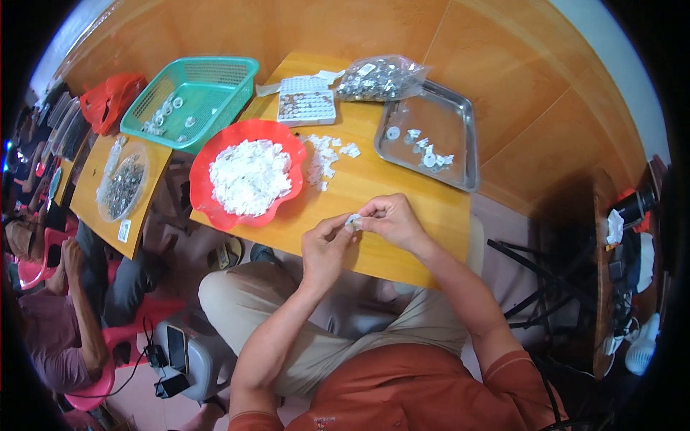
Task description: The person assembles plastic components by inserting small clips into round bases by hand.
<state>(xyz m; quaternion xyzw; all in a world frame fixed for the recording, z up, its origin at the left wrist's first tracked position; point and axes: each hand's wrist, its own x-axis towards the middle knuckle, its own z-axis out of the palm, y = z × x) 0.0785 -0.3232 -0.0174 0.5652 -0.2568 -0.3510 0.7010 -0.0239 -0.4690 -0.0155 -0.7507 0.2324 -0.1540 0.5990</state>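
Plastic piece [353,221], small, round and white, is pinched in nearly closed fingertips of the left hand [323,248] above the yellow wooden table's [352,179] near edge; the right hand [392,221], similarly closed, meets it from the right. Long axis unclear.

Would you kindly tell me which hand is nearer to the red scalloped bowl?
Left. The left hand is to the lower right of the red scalloped bowl in the view, not touching it; the right hand is farther right, beyond the left.
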